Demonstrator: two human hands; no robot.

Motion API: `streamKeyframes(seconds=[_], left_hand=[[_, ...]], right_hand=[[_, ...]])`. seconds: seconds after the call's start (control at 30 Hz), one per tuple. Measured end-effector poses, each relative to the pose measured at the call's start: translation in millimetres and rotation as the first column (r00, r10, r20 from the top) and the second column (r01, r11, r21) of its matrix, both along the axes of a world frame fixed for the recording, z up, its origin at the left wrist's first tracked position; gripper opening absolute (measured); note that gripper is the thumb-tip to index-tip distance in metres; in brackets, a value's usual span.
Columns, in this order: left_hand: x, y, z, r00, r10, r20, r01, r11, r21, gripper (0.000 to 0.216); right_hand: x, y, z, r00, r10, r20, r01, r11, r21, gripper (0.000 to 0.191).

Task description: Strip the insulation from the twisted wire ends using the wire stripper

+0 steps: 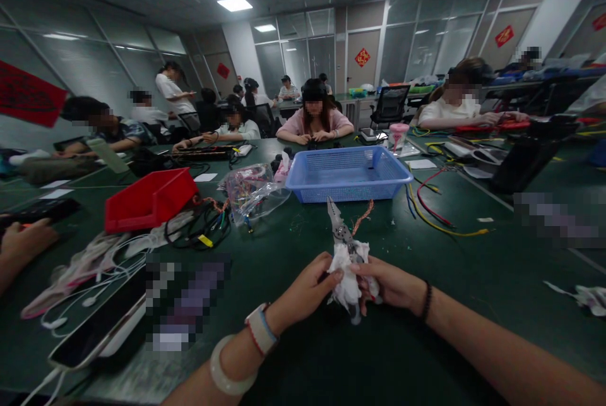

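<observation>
Because the white tissue point(346, 286) is bunched around the handles of the pliers point(341, 229), bearings below take the pliers as dial centre, 12 o'clock being away from the wearer.

Position: pliers held over the green tabletop point(274, 238), nose toward 11 o'clock, 1 grey handle end showing below the tissue at 6. Left hand point(307, 289), at 8: fingertips pinched narrow on the tissue. Right hand point(392, 283), at 4: thumb pressed on the tissue, fingers curled around the handles; part of that grip is hidden.

Technique (judgement): 1 hand should anchor the handles while the other presses and slides the tissue lengthwise. Folding it to a thick pad should limit tearing. Fingertips are best kept behind the pivot, off the nose. Copper strand point(363, 216) sits just beside the head at 1; contact cannot be told, so swing the nose clear of it.

Containers:
- Blue basket point(348, 192), 12 o'clock: perforated walls; 1 small dark item near the far wall, unidentified.
- Clear bag point(253, 188), 10 to 11: coloured wires inside, count not readable.
- Red bin point(151, 204), between 9 and 10: contents cannot be told.
- Pink cup point(399, 136), 1 o'clock, beyond the basket: contents cannot be told.
</observation>
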State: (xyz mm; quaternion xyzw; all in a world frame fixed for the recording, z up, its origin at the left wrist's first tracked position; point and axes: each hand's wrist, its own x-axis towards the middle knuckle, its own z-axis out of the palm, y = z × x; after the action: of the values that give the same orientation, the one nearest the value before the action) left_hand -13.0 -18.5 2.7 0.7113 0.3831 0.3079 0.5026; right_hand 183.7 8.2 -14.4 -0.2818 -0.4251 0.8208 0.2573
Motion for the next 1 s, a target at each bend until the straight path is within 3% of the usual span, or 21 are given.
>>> streamKeyframes(seconds=[0.2,0.37,0.63,0.77,0.9,1.0], left_hand=[[0,-1,1.4,0.999,-0.008,0.047,0.01,0.999,-0.042,0.035],[0,2,0.0,0.981,0.064,0.185,-0.039,0.99,-0.136,0.041],[7,4,-6.0,0.92,0.175,0.35,-0.028,0.921,-0.388,0.044],[9,3,-4.4,0.904,0.228,0.361,-0.045,0.891,-0.451,0.047],[9,3,-3.7,0.897,0.241,0.369,-0.033,0.872,-0.489,0.046],[8,4,-3.4,0.898,0.268,0.349,-0.071,0.871,-0.485,0.047]], right_hand=[[0,-1,0.1,0.998,0.038,0.047,-0.042,0.995,0.092,0.051],[-8,-3,10.3,0.998,0.069,0.0,-0.069,0.996,0.061,0.075],[-17,-8,9.1,0.977,-0.189,0.098,0.187,0.982,0.029,0.06],[-15,-3,2.3,0.986,-0.151,0.072,0.154,0.987,-0.044,0.057],[-12,2,2.6,0.996,-0.082,-0.041,0.075,0.987,-0.145,0.065],[-12,2,5.3,0.987,-0.081,-0.138,0.053,0.98,-0.194,0.056]])
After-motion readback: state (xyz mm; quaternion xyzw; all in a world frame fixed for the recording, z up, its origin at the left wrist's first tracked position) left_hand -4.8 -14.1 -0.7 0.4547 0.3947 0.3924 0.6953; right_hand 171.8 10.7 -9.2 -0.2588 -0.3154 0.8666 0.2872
